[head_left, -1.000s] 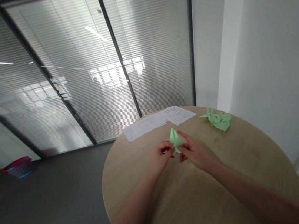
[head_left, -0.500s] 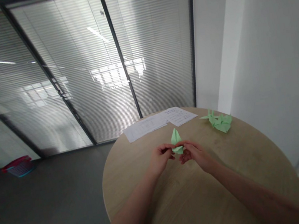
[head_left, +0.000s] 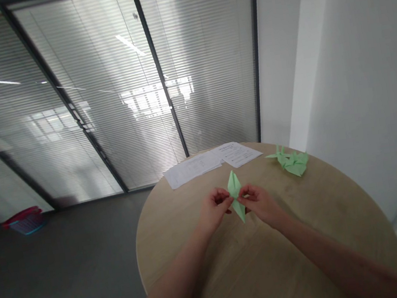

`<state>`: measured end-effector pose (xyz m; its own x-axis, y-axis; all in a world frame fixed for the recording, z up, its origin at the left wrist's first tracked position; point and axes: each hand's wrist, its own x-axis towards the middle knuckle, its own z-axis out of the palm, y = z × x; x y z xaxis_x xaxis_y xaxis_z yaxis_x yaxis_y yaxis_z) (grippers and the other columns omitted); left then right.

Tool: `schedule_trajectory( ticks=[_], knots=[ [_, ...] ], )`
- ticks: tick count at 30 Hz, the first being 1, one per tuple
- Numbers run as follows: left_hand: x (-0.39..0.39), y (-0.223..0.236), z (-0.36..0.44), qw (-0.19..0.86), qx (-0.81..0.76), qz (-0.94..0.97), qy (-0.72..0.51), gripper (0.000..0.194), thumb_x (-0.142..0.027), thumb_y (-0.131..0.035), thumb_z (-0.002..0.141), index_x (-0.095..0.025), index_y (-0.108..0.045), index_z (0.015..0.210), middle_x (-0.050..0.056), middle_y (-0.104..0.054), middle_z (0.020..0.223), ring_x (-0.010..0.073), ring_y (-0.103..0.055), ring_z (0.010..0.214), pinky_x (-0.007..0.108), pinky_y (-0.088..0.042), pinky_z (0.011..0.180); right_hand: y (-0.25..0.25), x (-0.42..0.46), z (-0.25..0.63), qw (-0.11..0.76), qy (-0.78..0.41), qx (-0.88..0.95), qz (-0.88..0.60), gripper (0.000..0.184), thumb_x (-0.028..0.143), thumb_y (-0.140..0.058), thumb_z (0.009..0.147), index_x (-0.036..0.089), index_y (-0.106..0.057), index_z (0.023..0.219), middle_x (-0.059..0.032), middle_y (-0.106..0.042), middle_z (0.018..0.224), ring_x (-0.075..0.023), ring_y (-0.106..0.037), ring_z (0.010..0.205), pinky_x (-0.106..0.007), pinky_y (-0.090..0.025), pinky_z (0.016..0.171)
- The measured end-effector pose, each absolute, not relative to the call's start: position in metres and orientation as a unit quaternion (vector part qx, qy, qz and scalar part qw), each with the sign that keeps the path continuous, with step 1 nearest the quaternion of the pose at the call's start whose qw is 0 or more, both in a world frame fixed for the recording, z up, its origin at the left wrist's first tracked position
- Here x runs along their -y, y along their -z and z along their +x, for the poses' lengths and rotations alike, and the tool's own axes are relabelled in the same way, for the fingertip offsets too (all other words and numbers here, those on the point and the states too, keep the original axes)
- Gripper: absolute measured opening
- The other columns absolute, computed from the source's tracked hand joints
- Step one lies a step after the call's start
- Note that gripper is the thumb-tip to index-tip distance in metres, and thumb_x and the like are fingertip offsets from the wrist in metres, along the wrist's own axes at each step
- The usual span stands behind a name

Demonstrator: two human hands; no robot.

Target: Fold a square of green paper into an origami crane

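A light green piece of folded origami paper (head_left: 234, 186) is held between my two hands over the round table. It is long and narrow, with one point directed away from me and the other toward me. My left hand (head_left: 215, 209) pinches its left edge near the middle. On the opposite edge, my right hand (head_left: 259, 203) grips it between thumb and fingers. Both thumbs lie on top, close together at the paper's waist; some of the fingertips behind it are hidden.
Several green folded paper figures (head_left: 292, 161) lie together at the table's far right. White printed sheets (head_left: 201, 164) overlap along the far edge of the round wooden table (head_left: 276, 267). A red and blue basket (head_left: 26, 222) sits on the floor at left, before a glass partition with blinds.
The near part of the paper, folded up and short before, now extends as a long point toward me. Both thumbs have come onto the top of its middle.
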<state>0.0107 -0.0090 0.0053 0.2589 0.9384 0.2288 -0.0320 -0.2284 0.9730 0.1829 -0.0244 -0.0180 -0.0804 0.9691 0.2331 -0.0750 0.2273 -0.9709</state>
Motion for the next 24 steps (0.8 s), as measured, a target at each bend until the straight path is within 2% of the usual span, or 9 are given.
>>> schedule_trajectory(
  ticks=[4,9,10,13,17,21,24],
  knots=[
    [0.008,-0.004,0.013,0.513,-0.371,0.595,-0.494,0.043,-0.039,-0.084,0.064,-0.018,-0.054,0.087,-0.004,-0.062,0.066,0.0117,-0.059,0.057,0.022,-0.052,0.049,0.017,0.024,0.183,0.566,-0.474,0.547,-0.394,0.039,0.044,-0.077,0.071,0.025,-0.045,0.083,0.0028,-0.065,0.07,-0.0186,-0.065,0.06,-0.031,-0.054,0.053],
    [0.007,-0.007,0.011,0.515,-0.377,0.576,-0.51,0.042,-0.038,-0.084,0.064,-0.018,-0.053,0.085,-0.005,-0.06,0.064,0.0119,-0.059,0.056,0.023,-0.053,0.051,0.011,0.028,0.184,0.534,-0.515,0.541,-0.396,0.048,0.05,-0.073,0.075,0.023,-0.054,0.111,-0.0028,-0.073,0.083,-0.0212,-0.07,0.069,-0.032,-0.057,0.058],
    [0.007,-0.008,0.01,0.513,-0.378,0.576,-0.513,0.041,-0.037,-0.084,0.064,-0.019,-0.053,0.085,-0.006,-0.059,0.063,0.0118,-0.059,0.056,0.023,-0.053,0.051,0.011,0.028,0.184,0.521,-0.521,0.547,-0.397,0.046,0.052,-0.071,0.077,0.021,-0.058,0.109,-0.0043,-0.074,0.084,-0.0212,-0.071,0.071,-0.032,-0.057,0.058],
    [0.007,-0.008,0.01,0.498,-0.388,0.582,-0.513,0.038,-0.039,-0.083,0.064,-0.018,-0.053,0.077,-0.005,-0.057,0.061,0.0114,-0.057,0.054,0.023,-0.051,0.05,0.015,0.026,0.185,0.504,-0.519,0.558,-0.407,0.039,0.056,-0.069,0.078,0.019,-0.065,0.086,-0.0055,-0.073,0.08,-0.02,-0.07,0.068,-0.03,-0.056,0.058],
    [0.005,-0.003,0.012,0.427,-0.416,0.621,-0.509,0.024,-0.035,-0.077,0.068,-0.017,-0.062,0.07,0.001,-0.063,0.068,0.0141,-0.058,0.061,0.024,-0.049,0.053,0.021,0.023,0.186,0.52,-0.454,0.573,-0.442,0.033,0.053,-0.067,0.08,0.02,-0.065,0.076,-0.0032,-0.069,0.07,-0.0199,-0.066,0.062,-0.032,-0.054,0.056],
    [0.003,0.0,0.012,0.328,-0.442,0.664,-0.505,0.01,-0.027,-0.073,0.07,-0.018,-0.074,0.074,0.005,-0.07,0.075,0.0174,-0.06,0.07,0.028,-0.05,0.064,0.021,0.024,0.185,0.519,-0.344,0.631,-0.462,0.024,0.046,-0.065,0.084,0.022,-0.072,0.084,-0.0057,-0.073,0.079,-0.0229,-0.067,0.071,-0.034,-0.053,0.062],
    [0.004,0.0,0.013,0.395,-0.426,0.662,-0.475,0.018,-0.03,-0.067,0.075,-0.018,-0.077,0.086,0.007,-0.074,0.083,0.0195,-0.062,0.073,0.029,-0.051,0.064,0.019,0.028,0.183,0.518,-0.296,0.658,-0.459,0.023,0.04,-0.066,0.084,0.024,-0.074,0.099,-0.0076,-0.075,0.096,-0.0245,-0.068,0.081,-0.035,-0.054,0.068]
  ],
)
